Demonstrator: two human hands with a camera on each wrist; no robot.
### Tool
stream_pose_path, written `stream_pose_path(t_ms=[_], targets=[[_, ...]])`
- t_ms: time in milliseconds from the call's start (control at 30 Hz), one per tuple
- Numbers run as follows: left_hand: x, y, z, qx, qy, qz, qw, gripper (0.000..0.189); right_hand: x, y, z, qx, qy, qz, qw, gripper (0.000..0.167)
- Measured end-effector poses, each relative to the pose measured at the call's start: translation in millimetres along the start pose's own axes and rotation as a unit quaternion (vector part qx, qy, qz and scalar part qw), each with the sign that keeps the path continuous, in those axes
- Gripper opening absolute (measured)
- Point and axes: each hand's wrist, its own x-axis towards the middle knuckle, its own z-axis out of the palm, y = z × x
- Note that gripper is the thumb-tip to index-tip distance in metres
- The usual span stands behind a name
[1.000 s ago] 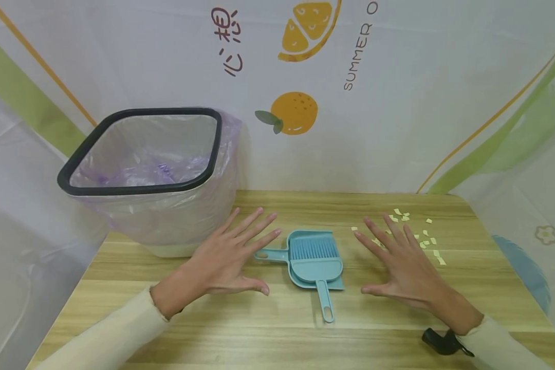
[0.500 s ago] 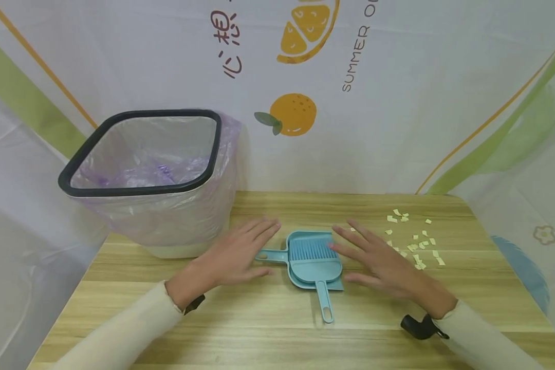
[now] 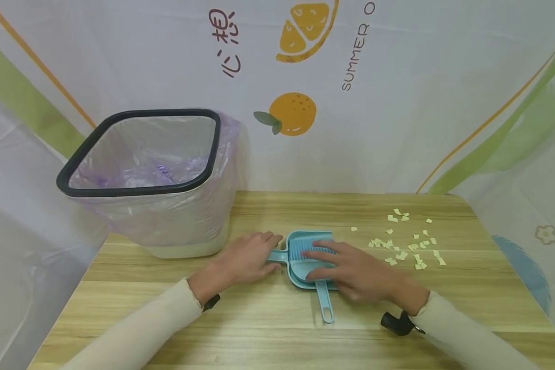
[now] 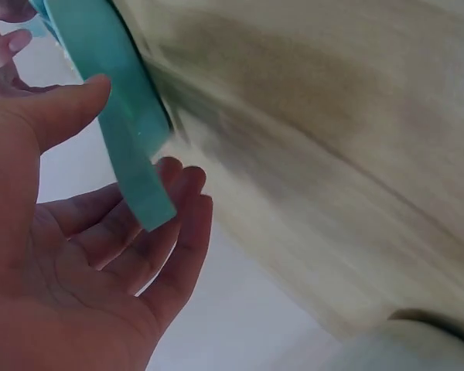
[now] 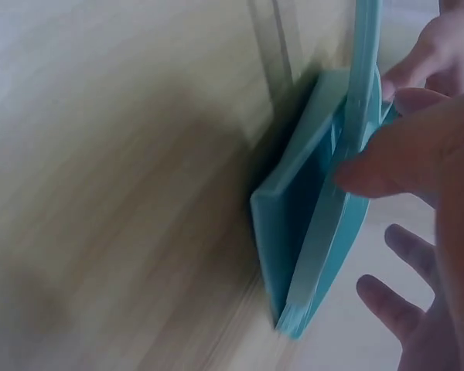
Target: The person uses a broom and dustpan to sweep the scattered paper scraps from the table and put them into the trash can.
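Observation:
A light blue dustpan point(image 3: 311, 235) lies flat on the table, its handle pointing left. On top of it rests a matching hand brush point(image 3: 300, 267), bristles toward the back and handle toward the front. My left hand point(image 3: 247, 259) is around the dustpan handle point(image 4: 135, 174); in the left wrist view its thumb and loosely bent fingers stand on either side without closing on it. Over the brush is my right hand point(image 3: 363, 272), fingers spread. Its thumb point(image 5: 379, 166) is at the brush's near edge in the right wrist view; firm contact is hard to tell.
Small pale yellow paper scraps point(image 3: 416, 247) lie scattered on the table at the right. At the back left stands a bin point(image 3: 185, 221) with a black rim and a thin purplish liner. A printed white cloth point(image 3: 374, 144) hangs behind the wooden table point(image 3: 268, 334).
Both hands have come down and inward, the left to the dustpan handle, the right leftward from near the paper scraps to above the brush. Dustpan and brush have stayed put.

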Motion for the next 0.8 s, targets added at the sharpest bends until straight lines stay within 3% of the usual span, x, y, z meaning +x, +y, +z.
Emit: stream_pose_path(t_ms=[333,800], targets=[[5.2,1.4,8.0,-0.022,-0.006,-0.003,0.9997,0.047,12.7,-3,7,-0.008,-0.019,-0.031,0.9993,0.050],[7.8,1.0,12.8,-0.046,-0.015,0.000,0.9988,0.042,18.6,-10,5,-0.037,-0.054,-0.019,0.9976,0.044]])
